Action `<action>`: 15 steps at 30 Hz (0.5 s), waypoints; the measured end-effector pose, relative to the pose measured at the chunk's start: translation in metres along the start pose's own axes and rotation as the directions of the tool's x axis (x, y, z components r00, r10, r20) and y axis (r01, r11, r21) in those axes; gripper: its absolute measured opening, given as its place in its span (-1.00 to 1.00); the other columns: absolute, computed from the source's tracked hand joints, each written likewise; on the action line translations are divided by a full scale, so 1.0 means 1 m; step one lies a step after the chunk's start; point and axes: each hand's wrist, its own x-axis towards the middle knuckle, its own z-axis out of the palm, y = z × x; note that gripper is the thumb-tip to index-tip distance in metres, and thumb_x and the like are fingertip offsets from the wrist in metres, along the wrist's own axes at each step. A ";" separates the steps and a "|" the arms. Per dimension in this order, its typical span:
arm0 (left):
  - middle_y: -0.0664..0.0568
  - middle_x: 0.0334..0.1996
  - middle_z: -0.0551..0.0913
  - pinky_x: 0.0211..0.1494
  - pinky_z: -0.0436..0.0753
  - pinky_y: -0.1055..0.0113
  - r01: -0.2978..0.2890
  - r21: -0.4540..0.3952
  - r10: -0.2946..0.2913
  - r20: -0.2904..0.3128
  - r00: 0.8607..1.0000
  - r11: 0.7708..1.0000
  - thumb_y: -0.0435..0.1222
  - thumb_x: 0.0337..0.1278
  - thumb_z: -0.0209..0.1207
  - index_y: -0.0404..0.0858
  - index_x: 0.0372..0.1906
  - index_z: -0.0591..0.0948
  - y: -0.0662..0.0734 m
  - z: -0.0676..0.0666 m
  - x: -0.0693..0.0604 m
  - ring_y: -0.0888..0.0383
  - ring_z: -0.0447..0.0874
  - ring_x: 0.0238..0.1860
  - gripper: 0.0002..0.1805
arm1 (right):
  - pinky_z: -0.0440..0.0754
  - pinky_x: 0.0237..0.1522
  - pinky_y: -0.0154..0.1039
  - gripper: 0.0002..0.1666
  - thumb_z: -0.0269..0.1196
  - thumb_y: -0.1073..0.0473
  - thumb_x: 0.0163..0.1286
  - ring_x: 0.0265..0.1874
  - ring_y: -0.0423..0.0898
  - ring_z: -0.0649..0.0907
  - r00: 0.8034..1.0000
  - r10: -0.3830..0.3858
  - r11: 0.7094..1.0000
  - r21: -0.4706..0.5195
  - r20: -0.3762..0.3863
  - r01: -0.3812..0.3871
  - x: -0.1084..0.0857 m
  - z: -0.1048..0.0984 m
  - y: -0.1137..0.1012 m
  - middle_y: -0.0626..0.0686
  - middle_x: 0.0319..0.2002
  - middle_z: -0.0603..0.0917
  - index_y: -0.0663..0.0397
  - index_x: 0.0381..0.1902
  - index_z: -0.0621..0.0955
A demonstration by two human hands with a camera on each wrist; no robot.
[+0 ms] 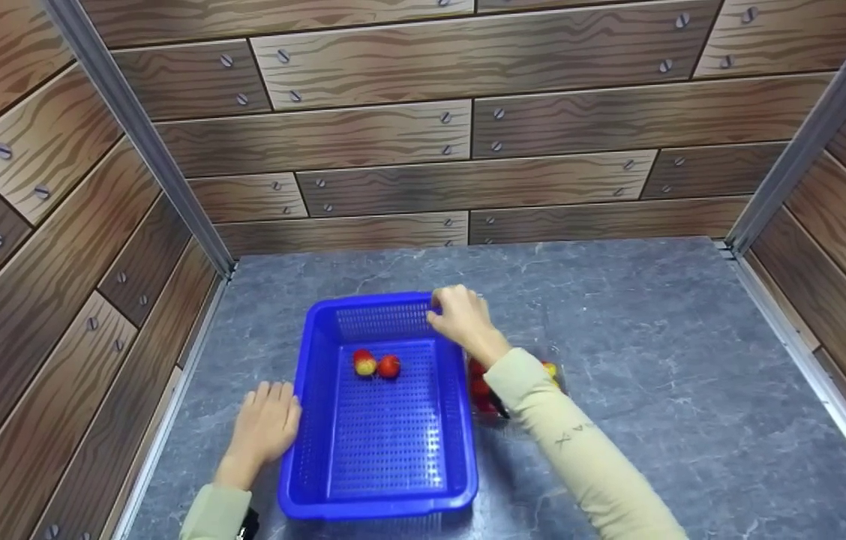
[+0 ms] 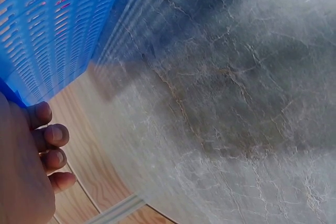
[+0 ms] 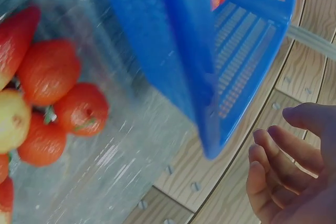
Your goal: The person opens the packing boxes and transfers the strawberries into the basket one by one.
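A blue plastic basket with slotted walls stands on the grey marbled surface. Inside it, toward the far end, lie a red-and-yellow fruit and a round red fruit. My left hand is at the basket's left rim, its fingers loosely bent outside the wall; its thumb is hidden in the left wrist view. Over the far right corner in the head view is my right hand. From the right wrist, that hand shows relaxed fingers, apart from the rim, holding nothing.
Right of the basket, partly under my right forearm, is a clear container of red and yellow fruits. Wood-patterned panels enclose the back and both sides, with metal strips along the edges.
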 end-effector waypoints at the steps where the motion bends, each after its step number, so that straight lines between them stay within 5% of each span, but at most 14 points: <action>1: -0.20 -0.38 0.51 -0.25 0.39 0.00 0.000 -0.001 0.000 0.001 1.000 1.000 -0.36 0.30 -0.05 -0.37 -0.29 0.47 0.000 0.000 0.000 -0.19 0.42 -0.29 -0.86 | 0.64 -0.22 0.09 -0.78 0.32 0.13 0.22 -0.26 0.18 0.71 1.000 0.011 1.000 0.004 0.004 -0.011 -0.001 -0.002 0.004 0.17 -0.24 0.73 0.14 -0.24 0.72; 15: -0.19 -0.38 0.52 -0.23 0.39 0.00 0.016 -0.003 -0.016 0.024 1.000 1.000 -0.36 0.31 -0.06 -0.36 -0.28 0.48 0.000 -0.001 0.000 -0.17 0.42 -0.28 -0.85 | 0.62 -0.31 0.11 -0.83 0.28 0.19 0.12 -0.33 0.21 0.70 0.998 0.070 0.997 -0.015 0.002 -0.070 -0.024 -0.007 0.066 0.19 -0.34 0.73 0.17 -0.36 0.70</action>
